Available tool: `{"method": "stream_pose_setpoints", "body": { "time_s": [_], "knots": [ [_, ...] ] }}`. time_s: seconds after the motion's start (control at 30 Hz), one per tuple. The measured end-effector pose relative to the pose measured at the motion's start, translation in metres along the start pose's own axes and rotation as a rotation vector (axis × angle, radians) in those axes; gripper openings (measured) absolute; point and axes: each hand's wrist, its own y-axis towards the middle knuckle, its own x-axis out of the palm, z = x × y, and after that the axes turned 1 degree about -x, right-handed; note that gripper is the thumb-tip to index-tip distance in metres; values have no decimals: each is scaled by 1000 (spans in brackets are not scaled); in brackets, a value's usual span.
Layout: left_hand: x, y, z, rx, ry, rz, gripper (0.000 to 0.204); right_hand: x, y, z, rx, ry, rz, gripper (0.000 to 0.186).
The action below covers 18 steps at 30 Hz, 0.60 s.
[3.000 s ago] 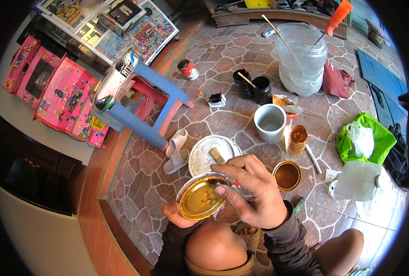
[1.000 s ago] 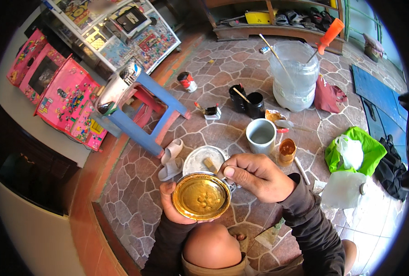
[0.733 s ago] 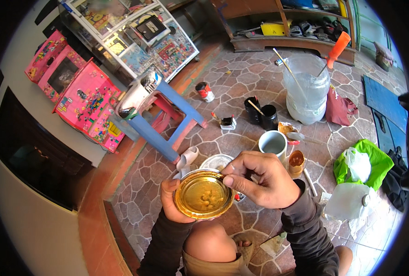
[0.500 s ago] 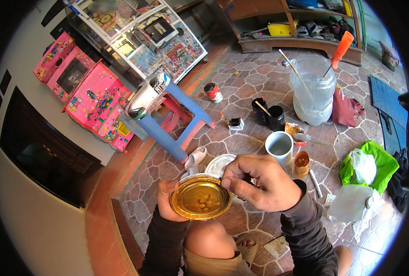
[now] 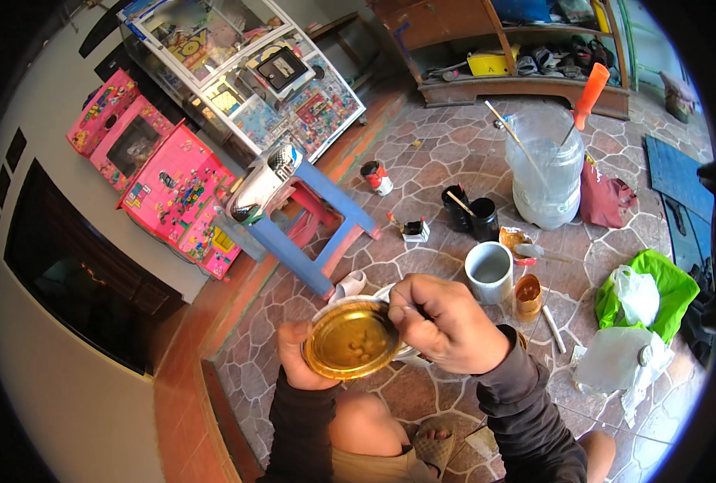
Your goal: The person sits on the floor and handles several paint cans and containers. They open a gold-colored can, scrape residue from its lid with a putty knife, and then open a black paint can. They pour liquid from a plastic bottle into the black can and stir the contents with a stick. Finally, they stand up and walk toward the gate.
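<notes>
My left hand (image 5: 297,352) grips the left side of a round metal lid (image 5: 351,341), whose inner face is coated gold and holds small lumps. My right hand (image 5: 446,326) has thumb and forefinger pinched at the lid's upper right rim; whether anything small is between them is too small to tell. Behind both hands a white round lid (image 5: 383,291) lies on the floor, mostly hidden. Just beyond my right hand stand a grey cup (image 5: 488,274) and an orange-brown container (image 5: 528,297), with a white stick (image 5: 553,328) beside them.
A blue stool (image 5: 313,229) bears a white-and-black piece. Black cans (image 5: 484,218), a plastic container (image 5: 544,181) with sticks, a red bag (image 5: 607,197), green bag (image 5: 668,299) and translucent jug (image 5: 615,361) lie ahead and right. Arcade machines (image 5: 173,185) stand left, a shoe shelf (image 5: 519,48) behind, blue boards (image 5: 680,189) far right.
Both hands still hold the lid, which has shifted and tilted slightly. My head's view has turned, so the surroundings sit lower and more to the right than one second ago.
</notes>
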Motion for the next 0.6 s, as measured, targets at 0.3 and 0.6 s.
{"method": "stream_pose_setpoints", "body": {
  "time_s": [0.3,0.6],
  "knots": [
    [9,25,-5,153,44,-144,83,-17,-13,0,211,-14,-181,12],
    [-8,26,-7,169,-280,-124,77,26,-27,36,123,-4,-365,33]
  ]
}}
